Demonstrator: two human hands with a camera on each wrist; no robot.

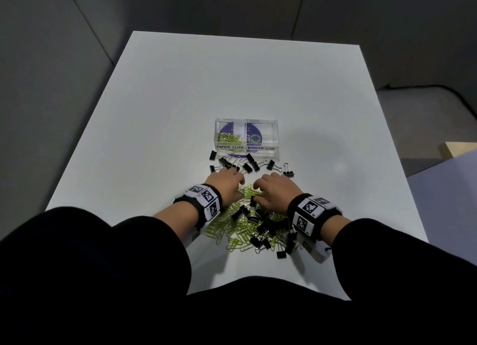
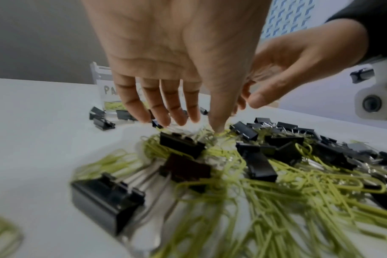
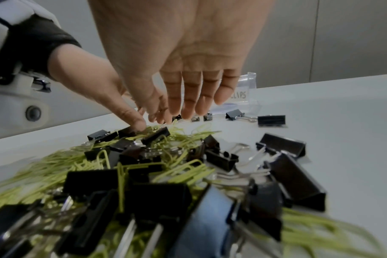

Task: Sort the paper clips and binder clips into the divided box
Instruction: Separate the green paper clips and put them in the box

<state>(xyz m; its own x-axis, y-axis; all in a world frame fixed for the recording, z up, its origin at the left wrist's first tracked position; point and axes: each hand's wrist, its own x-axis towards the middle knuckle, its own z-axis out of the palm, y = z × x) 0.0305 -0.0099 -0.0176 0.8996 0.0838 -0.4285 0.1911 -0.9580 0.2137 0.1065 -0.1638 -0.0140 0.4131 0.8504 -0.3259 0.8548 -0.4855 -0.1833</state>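
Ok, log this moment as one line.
left hand: open, over mixed pile | right hand: open, over pile | divided box: some paper clips in; binder section looks empty

White table (image 1: 232, 86); grey walls (image 1: 51, 61)

Green paper clips (image 1: 242, 231) and black binder clips (image 1: 263, 223) heaped before the clear divided box (image 1: 247, 148)

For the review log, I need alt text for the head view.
Both hands, left hand and right hand, reach into a mixed pile of green paper clips and black binder clips on a white table. Beyond sits a clear divided box, paper clips in its left compartment.
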